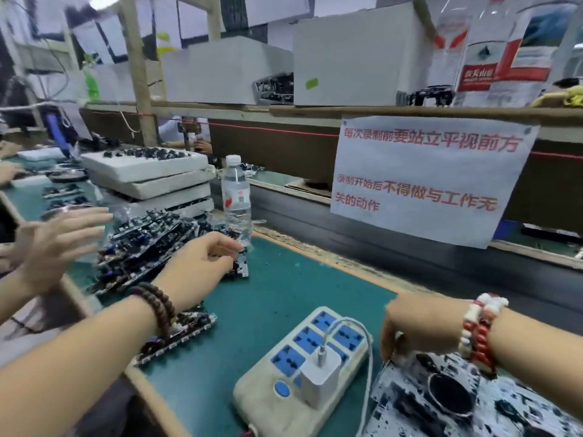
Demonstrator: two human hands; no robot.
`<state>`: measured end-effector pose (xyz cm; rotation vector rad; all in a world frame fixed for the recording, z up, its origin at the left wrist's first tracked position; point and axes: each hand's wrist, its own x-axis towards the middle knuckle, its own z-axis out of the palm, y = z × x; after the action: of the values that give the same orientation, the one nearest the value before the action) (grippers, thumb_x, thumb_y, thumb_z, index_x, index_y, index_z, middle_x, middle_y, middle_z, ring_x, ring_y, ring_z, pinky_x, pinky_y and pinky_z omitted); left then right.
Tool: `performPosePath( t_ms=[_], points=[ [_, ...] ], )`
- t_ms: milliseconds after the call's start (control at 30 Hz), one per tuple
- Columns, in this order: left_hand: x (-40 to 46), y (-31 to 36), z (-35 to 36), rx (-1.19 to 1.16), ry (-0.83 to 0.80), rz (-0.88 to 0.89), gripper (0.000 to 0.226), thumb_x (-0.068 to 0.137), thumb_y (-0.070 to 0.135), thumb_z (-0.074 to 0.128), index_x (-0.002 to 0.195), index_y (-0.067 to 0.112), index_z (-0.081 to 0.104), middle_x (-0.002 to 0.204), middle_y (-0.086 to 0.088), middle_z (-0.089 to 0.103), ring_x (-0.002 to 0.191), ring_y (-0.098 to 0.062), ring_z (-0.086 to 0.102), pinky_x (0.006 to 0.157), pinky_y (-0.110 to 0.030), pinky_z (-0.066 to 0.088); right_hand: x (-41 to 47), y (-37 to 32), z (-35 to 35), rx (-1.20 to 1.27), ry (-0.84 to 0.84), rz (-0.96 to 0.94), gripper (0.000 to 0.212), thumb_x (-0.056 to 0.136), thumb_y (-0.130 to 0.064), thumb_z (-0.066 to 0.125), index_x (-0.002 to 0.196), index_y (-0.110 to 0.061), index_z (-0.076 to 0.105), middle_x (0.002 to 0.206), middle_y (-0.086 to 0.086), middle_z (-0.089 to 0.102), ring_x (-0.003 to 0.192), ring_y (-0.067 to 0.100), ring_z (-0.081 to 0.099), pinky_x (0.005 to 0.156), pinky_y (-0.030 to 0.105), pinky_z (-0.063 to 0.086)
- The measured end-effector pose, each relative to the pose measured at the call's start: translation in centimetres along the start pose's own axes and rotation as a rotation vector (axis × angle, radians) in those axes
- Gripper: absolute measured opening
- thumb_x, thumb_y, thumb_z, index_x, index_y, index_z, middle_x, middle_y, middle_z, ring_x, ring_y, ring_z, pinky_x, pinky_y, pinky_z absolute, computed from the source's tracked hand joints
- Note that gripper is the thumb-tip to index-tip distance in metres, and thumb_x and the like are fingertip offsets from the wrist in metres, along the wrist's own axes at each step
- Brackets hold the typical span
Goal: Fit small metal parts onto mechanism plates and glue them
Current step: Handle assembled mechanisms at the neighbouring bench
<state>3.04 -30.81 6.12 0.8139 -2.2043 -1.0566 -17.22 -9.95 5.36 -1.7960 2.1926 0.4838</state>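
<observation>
Left hand (198, 266) reaching out over the green surface (284, 294), fingers (225, 247) curled and pinching the top edge of a mechanism plate (242, 269) held upright, just in front of the water bottle (236, 200). Dark bead bracelet (157, 307) around the left wrist. Directly left of that hand, a loose heap of more plates (148, 247), black with metal parts, spilling toward the near edge; one more long plate (186, 335) lying flat under the left forearm. Behind the heap, stacked white foam trays (148, 178), the top one carrying small dark parts.

Right hand (416, 326) low at the right, knuckles up, fingers bent downward at the edge of a white-and-black speckled tray (410, 402) (whether anything is pinched there, cannot tell: fingertips hidden). Red and white bead bracelet (479, 332) on that wrist. A dark round dish (449, 395) sitting on the tray, near the wrist.

Between the two arms, a white power strip (284, 383) with blue sockets, a white charger (320, 376) plugged in. Another person's blurred hand (60, 238) at far left. Paper notice (426, 178) with red characters hanging from the shelf.
</observation>
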Motion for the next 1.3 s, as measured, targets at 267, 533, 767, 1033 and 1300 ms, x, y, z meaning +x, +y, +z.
performPosePath(
  t_ms=[267,533,767,1033,1300],
  points=[
    [0.1,-6.9,-2.3,0.755,-0.305,-0.195,0.053,0.086,0.047,0.053,0.131,0.022,0.039,0.127,-0.004,0.045,0.112,-0.021,0.049,0.095,-0.029,0.041,1.2,0.5,-2.4,-0.016,0.045,0.015,0.037,0.084,-0.005,0.051,0.103,-0.03,0.069,0.099,-0.018,0.067,0.081,-0.009,0.054,0.068,0.0,0.035],
    [0.1,-10.3,-1.5,1.014,-0.415,-0.314,0.107,0.068,0.068,0.06,0.147,0.027,0.001,0.153,-0.007,0.009,0.138,-0.034,0.014,0.112,-0.044,0.024,5.5,-5.2,-7.8,0.067,0.327,-0.072,0.026,0.093,-0.012,0.049,0.105,-0.026,0.067,0.107,-0.011,0.068,0.089,0.001,0.058,0.081,0.012,0.042],
    [0.3,-12.1,-2.1,0.879,-0.386,-0.248,0.101,0.064,0.067,0.062,0.144,0.028,0.014,0.136,-0.008,0.028,0.125,-0.03,0.034,0.103,-0.039,0.036,8.4,-10.3,-7.4,0.147,0.367,-0.191,0.025,0.093,-0.012,0.05,0.107,-0.024,0.066,0.107,-0.006,0.068,0.096,0.009,0.061,0.083,0.02,0.045],
    [-0.1,-7.4,-2.4,0.183,-0.336,-0.181,0.069,0.06,0.058,0.068,0.121,0.038,0.042,0.112,0.002,0.046,0.096,-0.005,0.05,0.08,-0.019,0.039,10.0,-11.7,-5.4,0.376,0.448,-0.203,0.081,0.083,-0.04,0.065,0.146,-0.033,0.015,0.147,-0.007,0.026,0.132,0.015,0.031,0.11,0.029,0.027],
    [-2.0,-3.3,-2.0,-0.38,-0.596,-0.262,0.069,0.073,0.04,0.067,0.133,0.015,0.042,0.133,-0.016,0.05,0.125,-0.028,0.045,0.1,-0.033,0.036,6.5,-10.6,-7.3,0.451,0.643,-0.255,0.041,0.068,-0.031,0.079,0.103,-0.035,0.056,0.105,-0.017,0.061,0.093,-0.001,0.052,0.076,0.01,0.04]
  ],
)
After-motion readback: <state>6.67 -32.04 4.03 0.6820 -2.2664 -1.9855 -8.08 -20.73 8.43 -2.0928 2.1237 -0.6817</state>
